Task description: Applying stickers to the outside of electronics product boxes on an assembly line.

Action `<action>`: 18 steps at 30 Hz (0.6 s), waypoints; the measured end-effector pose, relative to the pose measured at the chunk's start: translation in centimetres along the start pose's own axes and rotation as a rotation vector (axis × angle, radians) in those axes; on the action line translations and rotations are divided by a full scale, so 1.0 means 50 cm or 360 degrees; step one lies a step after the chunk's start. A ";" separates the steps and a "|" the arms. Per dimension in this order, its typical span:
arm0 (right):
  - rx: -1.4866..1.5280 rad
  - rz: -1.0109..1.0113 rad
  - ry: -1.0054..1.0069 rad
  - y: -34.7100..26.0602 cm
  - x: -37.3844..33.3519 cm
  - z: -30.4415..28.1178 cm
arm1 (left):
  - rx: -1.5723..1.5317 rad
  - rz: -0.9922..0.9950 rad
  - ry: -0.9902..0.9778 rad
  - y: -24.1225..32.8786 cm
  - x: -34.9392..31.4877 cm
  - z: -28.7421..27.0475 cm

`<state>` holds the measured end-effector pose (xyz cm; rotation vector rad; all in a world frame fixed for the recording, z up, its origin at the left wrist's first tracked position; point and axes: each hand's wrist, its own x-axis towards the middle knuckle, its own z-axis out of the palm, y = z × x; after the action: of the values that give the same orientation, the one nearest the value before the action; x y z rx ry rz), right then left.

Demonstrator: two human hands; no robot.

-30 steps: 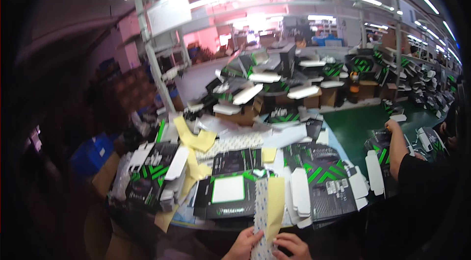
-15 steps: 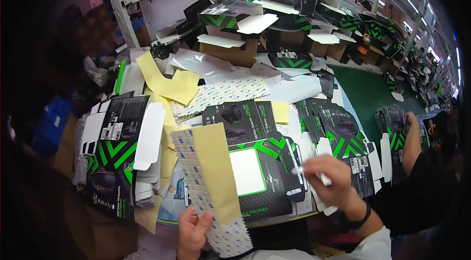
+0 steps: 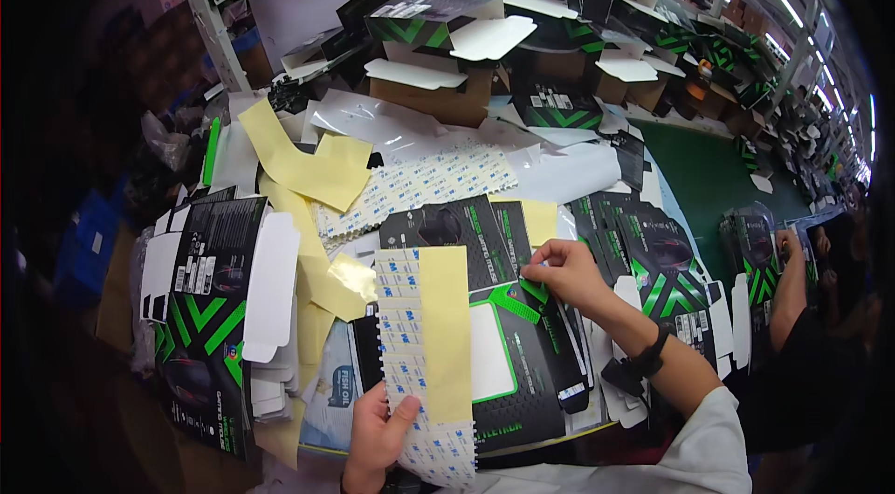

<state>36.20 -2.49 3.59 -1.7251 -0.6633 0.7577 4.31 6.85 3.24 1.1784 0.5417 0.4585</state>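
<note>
My left hand grips the lower part of a sticker sheet, its thumb lying on the front. White stickers with blue print run down the sheet's left side and bottom; bare yellow backing shows on the rest. Under and beside the sheet lies a flat black-and-green carton with a green-edged white window. Above the carton's upper right part, my right hand has thumb and forefinger pinched together. Whatever is between those fingertips is too small to make out.
Stacked flat cartons lie at left and right. Yellow backing strips and another sticker sheet lie beyond. Open boxes pile up at the back. At far right, another person's hand touches cartons.
My right hand has moved up and left, from the carton's right edge to its upper part. The sticker sheet in my left hand has turned more upright and shifted slightly right.
</note>
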 end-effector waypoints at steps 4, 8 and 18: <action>0.0148 0.0056 -0.0003 -0.015 -0.014 -0.006 | 0.0014 0.0042 -0.0033 0.000 0.000 0.003; 0.0276 0.0085 -0.0026 -0.007 -0.012 -0.015 | 0.0036 0.0039 -0.0046 -0.010 0.003 0.000; -0.0020 -0.0089 0.0090 0.037 -0.004 0.000 | 0.0068 0.0103 -0.0030 -0.007 0.000 0.014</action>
<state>36.17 -3.14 1.82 -1.7261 -0.6759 0.6650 4.77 6.22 3.10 1.2428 0.5001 0.4925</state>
